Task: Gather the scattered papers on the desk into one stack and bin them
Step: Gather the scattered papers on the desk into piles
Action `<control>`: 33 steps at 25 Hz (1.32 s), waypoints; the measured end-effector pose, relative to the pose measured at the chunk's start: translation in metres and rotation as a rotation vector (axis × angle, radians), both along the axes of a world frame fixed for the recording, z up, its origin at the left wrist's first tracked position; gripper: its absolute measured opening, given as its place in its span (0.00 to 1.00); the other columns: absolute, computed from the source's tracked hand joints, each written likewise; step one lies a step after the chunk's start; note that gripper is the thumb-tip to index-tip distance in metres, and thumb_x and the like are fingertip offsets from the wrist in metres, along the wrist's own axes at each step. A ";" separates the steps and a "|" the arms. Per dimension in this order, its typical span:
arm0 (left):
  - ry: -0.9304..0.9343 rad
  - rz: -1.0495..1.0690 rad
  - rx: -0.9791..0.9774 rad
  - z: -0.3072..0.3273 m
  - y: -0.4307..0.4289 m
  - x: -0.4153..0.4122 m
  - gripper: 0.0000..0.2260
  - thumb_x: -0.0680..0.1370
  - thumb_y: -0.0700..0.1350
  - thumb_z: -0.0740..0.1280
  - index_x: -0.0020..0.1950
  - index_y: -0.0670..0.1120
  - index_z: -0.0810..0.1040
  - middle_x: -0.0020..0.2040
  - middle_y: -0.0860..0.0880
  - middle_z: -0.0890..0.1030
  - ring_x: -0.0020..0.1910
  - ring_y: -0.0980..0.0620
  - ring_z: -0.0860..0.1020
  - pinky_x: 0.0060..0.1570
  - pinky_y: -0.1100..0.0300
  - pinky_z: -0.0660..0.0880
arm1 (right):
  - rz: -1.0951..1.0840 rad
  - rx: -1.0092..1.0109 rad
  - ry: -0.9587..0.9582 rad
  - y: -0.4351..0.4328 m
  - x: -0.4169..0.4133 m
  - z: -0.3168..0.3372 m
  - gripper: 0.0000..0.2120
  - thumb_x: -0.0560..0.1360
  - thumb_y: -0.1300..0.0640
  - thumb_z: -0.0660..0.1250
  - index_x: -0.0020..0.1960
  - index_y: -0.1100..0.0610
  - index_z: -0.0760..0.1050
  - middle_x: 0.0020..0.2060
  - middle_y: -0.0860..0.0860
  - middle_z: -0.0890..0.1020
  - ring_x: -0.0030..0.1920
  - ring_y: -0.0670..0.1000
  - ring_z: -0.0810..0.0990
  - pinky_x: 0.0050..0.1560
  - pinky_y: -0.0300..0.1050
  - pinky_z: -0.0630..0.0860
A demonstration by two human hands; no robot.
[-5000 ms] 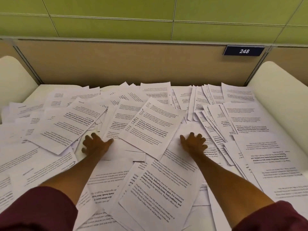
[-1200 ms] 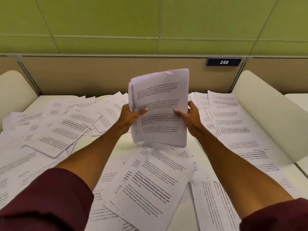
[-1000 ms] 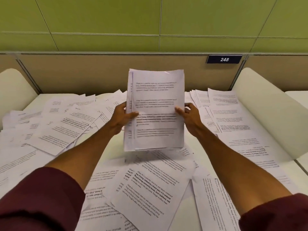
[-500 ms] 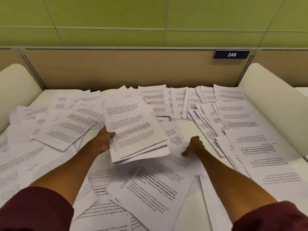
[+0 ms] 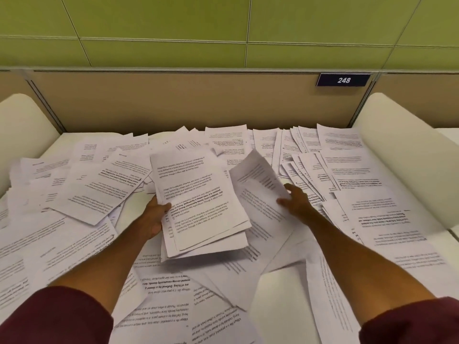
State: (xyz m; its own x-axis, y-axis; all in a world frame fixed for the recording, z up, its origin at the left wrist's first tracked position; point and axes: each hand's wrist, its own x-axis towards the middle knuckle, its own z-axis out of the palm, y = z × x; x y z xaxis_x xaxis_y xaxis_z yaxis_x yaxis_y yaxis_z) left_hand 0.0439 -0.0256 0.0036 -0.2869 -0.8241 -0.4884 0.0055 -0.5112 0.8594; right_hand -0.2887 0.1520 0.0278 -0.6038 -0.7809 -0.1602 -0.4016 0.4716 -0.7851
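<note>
Printed white sheets lie scattered over the white desk (image 5: 280, 291), many overlapping. My left hand (image 5: 154, 217) grips the left edge of a stack of papers (image 5: 198, 202), held tilted just above the desk's middle. My right hand (image 5: 295, 202) pinches a single loose sheet (image 5: 258, 184) by its right edge, lifted and curling, right beside the stack. More loose papers (image 5: 323, 170) fan out to the right, and others (image 5: 94, 192) lie to the left. No bin is in view.
A beige partition (image 5: 173, 103) with a "248" plate (image 5: 343, 80) closes the desk's back. Rounded cream dividers rise at the left (image 5: 22, 127) and right (image 5: 402, 150). Sheets also cover the near edge of the desk.
The stack was first gathered and held upright in both hands, then lowered to my left hand alone. My right hand reached to the desk and has since lifted one sheet.
</note>
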 end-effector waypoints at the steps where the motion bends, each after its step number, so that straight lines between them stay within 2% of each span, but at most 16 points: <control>1: 0.003 0.005 -0.017 0.003 -0.004 0.000 0.22 0.80 0.31 0.57 0.73 0.44 0.66 0.69 0.39 0.72 0.59 0.40 0.75 0.60 0.43 0.71 | -0.022 -0.096 0.013 0.001 -0.007 0.008 0.16 0.74 0.61 0.70 0.60 0.62 0.76 0.52 0.59 0.82 0.45 0.56 0.80 0.39 0.42 0.77; 3: -0.011 0.021 -0.049 0.007 -0.012 -0.001 0.22 0.80 0.31 0.58 0.73 0.44 0.66 0.68 0.39 0.73 0.59 0.40 0.75 0.60 0.43 0.72 | -0.053 -0.250 0.033 0.001 -0.022 0.026 0.14 0.75 0.60 0.70 0.58 0.64 0.77 0.46 0.60 0.82 0.43 0.54 0.78 0.38 0.41 0.75; 6: -0.083 0.090 -0.101 0.009 -0.023 0.001 0.22 0.80 0.31 0.59 0.73 0.44 0.66 0.69 0.40 0.73 0.64 0.38 0.74 0.63 0.42 0.71 | -0.096 -0.353 0.005 0.001 -0.047 0.056 0.07 0.76 0.67 0.66 0.53 0.62 0.78 0.43 0.57 0.80 0.38 0.52 0.78 0.31 0.34 0.73; 10: -0.198 0.184 -0.210 0.007 -0.029 0.002 0.23 0.79 0.29 0.57 0.73 0.43 0.67 0.69 0.40 0.72 0.65 0.38 0.73 0.64 0.44 0.71 | -0.060 -0.405 0.014 0.005 -0.070 0.089 0.12 0.75 0.72 0.60 0.53 0.60 0.77 0.40 0.51 0.79 0.35 0.40 0.78 0.29 0.27 0.73; 12: -0.236 0.189 -0.236 0.008 -0.027 -0.004 0.22 0.78 0.29 0.57 0.72 0.42 0.68 0.68 0.40 0.73 0.64 0.38 0.74 0.61 0.48 0.72 | -0.057 -0.416 -0.025 0.003 -0.076 0.100 0.11 0.76 0.70 0.60 0.51 0.59 0.77 0.41 0.50 0.79 0.38 0.41 0.77 0.31 0.26 0.74; 15: -0.282 0.116 -0.281 0.010 -0.023 -0.018 0.20 0.78 0.29 0.57 0.69 0.41 0.71 0.65 0.38 0.75 0.61 0.37 0.75 0.56 0.50 0.73 | -0.020 -0.450 -0.108 -0.007 -0.078 0.114 0.12 0.78 0.67 0.60 0.47 0.53 0.78 0.41 0.48 0.79 0.41 0.44 0.77 0.34 0.28 0.76; 19: -0.422 0.145 -0.397 0.010 -0.017 -0.031 0.19 0.78 0.32 0.56 0.68 0.42 0.72 0.63 0.37 0.76 0.56 0.39 0.77 0.54 0.54 0.73 | 0.027 -0.459 -0.162 -0.015 -0.084 0.124 0.09 0.80 0.65 0.60 0.57 0.59 0.77 0.43 0.50 0.80 0.43 0.47 0.78 0.41 0.36 0.78; 22: -0.521 0.302 -0.406 0.011 -0.011 -0.036 0.19 0.79 0.34 0.56 0.71 0.43 0.69 0.67 0.38 0.73 0.63 0.37 0.74 0.58 0.53 0.70 | 0.032 -0.507 -0.243 -0.017 -0.086 0.131 0.11 0.80 0.66 0.59 0.61 0.64 0.75 0.47 0.55 0.79 0.45 0.49 0.78 0.49 0.43 0.78; 25: -0.528 0.441 -0.393 0.014 -0.012 -0.037 0.20 0.80 0.35 0.56 0.71 0.44 0.69 0.68 0.39 0.73 0.65 0.36 0.72 0.65 0.47 0.68 | 0.043 -0.539 -0.338 -0.019 -0.085 0.141 0.09 0.80 0.66 0.59 0.54 0.60 0.77 0.45 0.55 0.80 0.44 0.49 0.78 0.47 0.43 0.78; 28: -0.631 0.395 -0.414 0.020 -0.020 -0.034 0.19 0.79 0.36 0.55 0.70 0.45 0.67 0.65 0.36 0.74 0.63 0.34 0.72 0.64 0.40 0.70 | 0.060 -0.535 -0.369 -0.022 -0.089 0.148 0.08 0.81 0.65 0.59 0.54 0.60 0.77 0.46 0.55 0.79 0.44 0.51 0.78 0.47 0.44 0.78; 31: -0.551 0.415 -0.411 0.026 -0.020 -0.042 0.20 0.80 0.35 0.55 0.71 0.45 0.68 0.68 0.38 0.72 0.66 0.36 0.71 0.68 0.43 0.68 | 0.070 -0.535 -0.381 -0.026 -0.089 0.152 0.11 0.80 0.66 0.59 0.62 0.65 0.73 0.45 0.56 0.79 0.43 0.50 0.78 0.47 0.44 0.78; 33: -0.494 0.356 -0.483 0.027 -0.015 -0.051 0.20 0.80 0.35 0.57 0.72 0.44 0.68 0.70 0.40 0.72 0.68 0.38 0.71 0.68 0.45 0.68 | 0.081 -0.541 -0.424 -0.029 -0.087 0.156 0.10 0.80 0.66 0.59 0.59 0.64 0.74 0.44 0.55 0.80 0.41 0.49 0.79 0.44 0.42 0.79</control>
State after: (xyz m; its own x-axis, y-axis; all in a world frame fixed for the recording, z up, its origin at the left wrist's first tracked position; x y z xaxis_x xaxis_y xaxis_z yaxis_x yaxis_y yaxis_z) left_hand -0.0072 -0.0406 0.0302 0.1927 -0.9798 -0.0543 -0.3423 -0.1190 0.9320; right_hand -0.3756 0.1234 0.1835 -0.5114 -0.8576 0.0554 -0.0253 -0.0494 -0.9985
